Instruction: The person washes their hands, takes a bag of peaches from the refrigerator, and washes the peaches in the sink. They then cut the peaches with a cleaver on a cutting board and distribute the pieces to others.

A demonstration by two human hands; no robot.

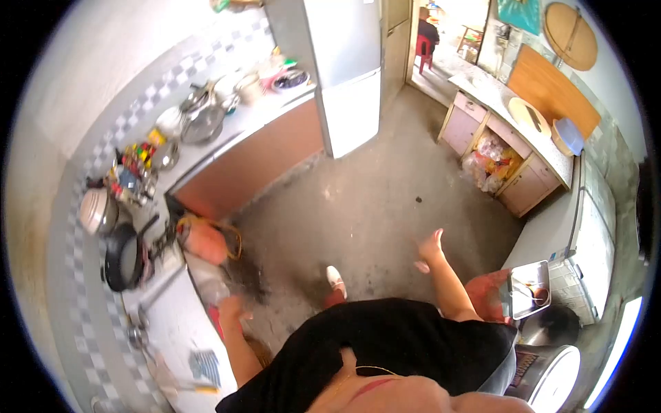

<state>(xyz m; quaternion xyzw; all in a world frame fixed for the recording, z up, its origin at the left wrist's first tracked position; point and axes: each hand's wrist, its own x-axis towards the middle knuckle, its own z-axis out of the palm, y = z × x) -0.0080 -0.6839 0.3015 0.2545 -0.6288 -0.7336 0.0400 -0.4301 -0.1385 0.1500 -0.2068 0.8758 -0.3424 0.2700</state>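
My left hand point(234, 310) hangs low beside the counter edge, slightly blurred. Its thumb stands off from the fingers, and I see nothing held in it. Nearest to it are a pale translucent item point(213, 292), whose kind I cannot make out, and the white counter point(175, 323). My right hand point(431, 252) is out in front over the floor, fingers apart and nothing in it. One white shoe point(335, 278) shows on the floor between the hands.
An orange-red gas cylinder point(205, 242) stands under the left counter, near a black frying pan point(122, 258). Ahead is a fridge point(351, 103) beside a doorway, with a seated person beyond. At right are a cabinet point(527, 184) and a metal tray point(529, 289).
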